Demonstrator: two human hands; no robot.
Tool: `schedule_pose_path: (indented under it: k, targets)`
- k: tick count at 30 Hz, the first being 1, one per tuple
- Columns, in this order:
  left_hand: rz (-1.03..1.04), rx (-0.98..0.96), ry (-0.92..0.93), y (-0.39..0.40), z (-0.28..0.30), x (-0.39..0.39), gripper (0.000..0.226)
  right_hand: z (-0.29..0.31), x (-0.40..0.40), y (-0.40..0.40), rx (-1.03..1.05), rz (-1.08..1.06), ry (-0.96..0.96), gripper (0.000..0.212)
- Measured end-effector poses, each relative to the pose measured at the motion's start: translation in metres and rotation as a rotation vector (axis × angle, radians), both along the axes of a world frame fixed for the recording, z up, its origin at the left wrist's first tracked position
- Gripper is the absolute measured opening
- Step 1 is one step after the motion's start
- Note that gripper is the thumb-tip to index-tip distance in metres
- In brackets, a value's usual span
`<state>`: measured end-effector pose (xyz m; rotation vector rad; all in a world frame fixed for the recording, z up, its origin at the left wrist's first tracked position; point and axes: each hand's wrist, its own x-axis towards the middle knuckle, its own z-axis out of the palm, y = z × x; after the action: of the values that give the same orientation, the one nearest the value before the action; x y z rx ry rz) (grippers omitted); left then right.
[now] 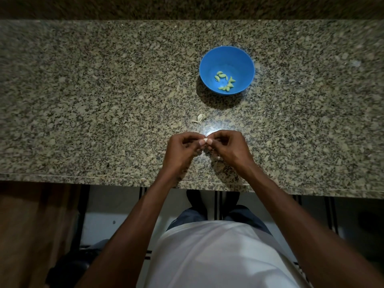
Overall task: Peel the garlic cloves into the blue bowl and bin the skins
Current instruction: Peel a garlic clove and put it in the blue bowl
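The table (104, 90) looks like polished speckled granite, grey, tan and black, glossy enough to throw back a bright patch of light at the centre of the frame. The blue bowl (207, 67), upper right of centre, looks like smooth plastic with a soft sheen. The garlic skin (200, 118) lying below it looks thin, dry and papery. The shirt (218, 256) at the bottom is white matt cloth.

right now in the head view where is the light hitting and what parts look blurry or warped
Head view: a bright glare patch sits on the granite counter just beyond the hands, left hand and right hand; the blue bowl casts a dark shadow toward its near left; frame corners fall dim and smeared; the counter edge bows from wide-angle distortion; the floor below is dark.
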<state>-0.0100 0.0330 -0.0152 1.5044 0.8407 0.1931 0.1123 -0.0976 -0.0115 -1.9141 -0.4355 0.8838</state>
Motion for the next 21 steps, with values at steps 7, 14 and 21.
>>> schedule_pose_path:
  k: [7, 14, 21]
  targets:
    - [-0.076, 0.003, 0.057, 0.013, -0.006, -0.003, 0.018, 0.005, 0.003, 0.000, -0.086, 0.118, -0.045, 0.010]
    - [-0.121, 0.194, 0.073, 0.011, -0.003, 0.002, 0.015, 0.009, 0.011, -0.001, -0.068, 0.064, 0.237, 0.010]
    - [-0.143, 0.409, 0.029, 0.009, -0.006, 0.003, 0.014, 0.015, 0.016, 0.007, -0.097, -0.093, 0.605, 0.014]
